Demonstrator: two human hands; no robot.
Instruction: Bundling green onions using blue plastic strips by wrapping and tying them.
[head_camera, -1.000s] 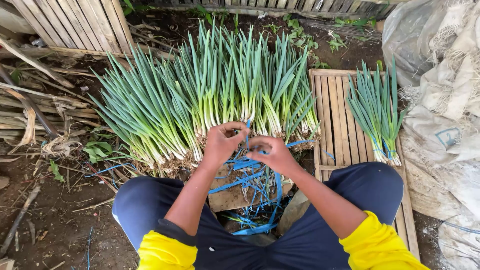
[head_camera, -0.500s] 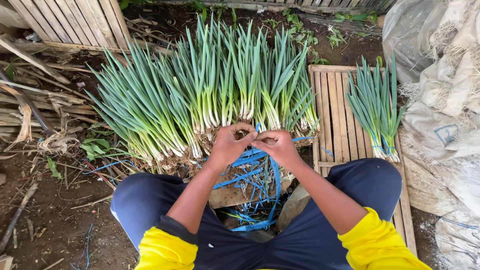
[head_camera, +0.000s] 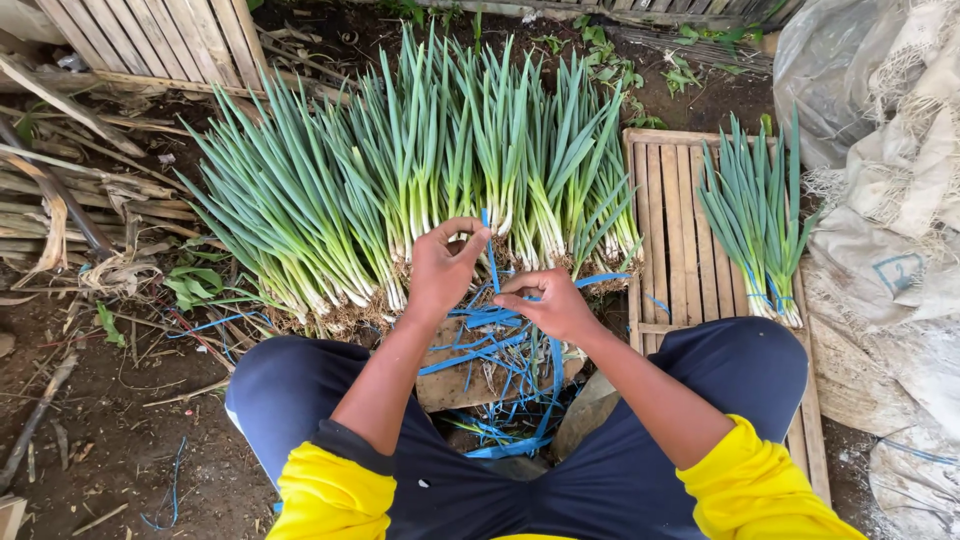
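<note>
- Our left hand (head_camera: 442, 268) pinches a blue strap (head_camera: 489, 250) upright, just before the onions (head_camera: 420, 180).
- Our right hand (head_camera: 553, 303) grips straps (head_camera: 490, 345) below.
- Slatted pallet (head_camera: 672, 220) bare beside a tied bundle (head_camera: 758, 225).

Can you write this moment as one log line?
left hand: pinching thin blue plastic strip | right hand: on same strip | green spring onions with white stems: ahead

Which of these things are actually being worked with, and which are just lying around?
In use: left hand and right hand pulling a blue strap from the strap pile; green onions just ahead.

Lying about: slatted crate, sacks, dry stalks.
</note>
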